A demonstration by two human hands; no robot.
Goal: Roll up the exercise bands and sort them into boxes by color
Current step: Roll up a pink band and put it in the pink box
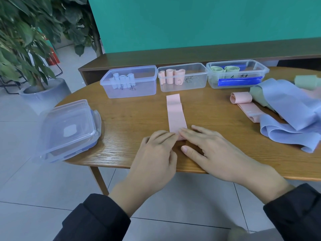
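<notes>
A pink band [175,113] lies flat on the wooden table [132,122], stretching away from me. My left hand [156,153] and my right hand [208,150] meet at its near end, fingertips pressing on a small rolled part; the roll is mostly hidden under the fingers. Three clear boxes stand at the back: the left box [130,91] holds blue rolls, the middle box [182,84] pink rolls, the right box [238,75] green rolls.
A pile of loose blue bands [286,108], with green bands and a pink band [246,105], lies at the right. Stacked clear lids [69,129] overhang the table's left edge. A potted plant [26,49] stands on the floor at the left.
</notes>
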